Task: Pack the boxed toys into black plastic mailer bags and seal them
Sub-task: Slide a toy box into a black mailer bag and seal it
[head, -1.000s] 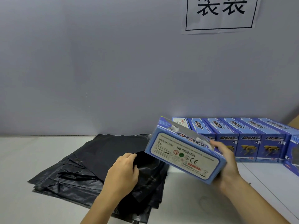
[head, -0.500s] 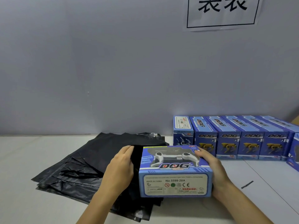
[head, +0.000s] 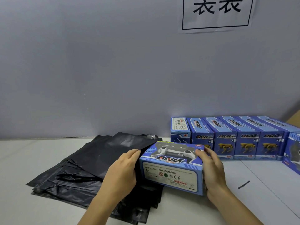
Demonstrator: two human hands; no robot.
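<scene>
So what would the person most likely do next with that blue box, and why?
Probably push the toy box leftward into the top mailer bag. The left hand is lifting that bag's edge, the box's left end sits right at the opening, and the right hand grips the far end.

A paper sign (head: 216,13) hangs on the grey wall (head: 97,70) above the table (head: 259,200).

table (head: 32,159) | black mailer bags (head: 84,172) left | boxed toys (head: 235,138) right

wall sign (head: 216,13) cut off at top, rightmost toy box (head: 293,151) cropped by right edge
</scene>
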